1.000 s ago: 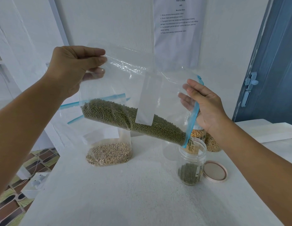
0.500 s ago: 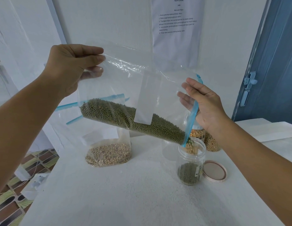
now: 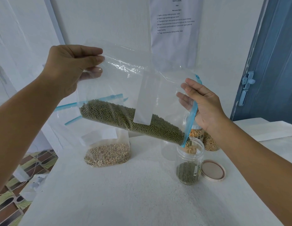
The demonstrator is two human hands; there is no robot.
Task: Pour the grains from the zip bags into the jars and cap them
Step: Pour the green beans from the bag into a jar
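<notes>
Head view: table (image 3: 142,201) cut off at the lower edge. Zip bag (image 3: 125,98) tilts above the jar (image 3: 189,162), covering a corn jar (image 3: 196,132) behind. Left hand (image 3: 68,69) pinches its raised corner; right hand (image 3: 205,105) grips its mouth. Lid (image 3: 213,170) touches the jar's right.

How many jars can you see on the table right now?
2: an open jar under the bag's mouth, taking green beans, and a yellow-grain jar behind it, partly hidden by the bag. More may be hidden.
</notes>
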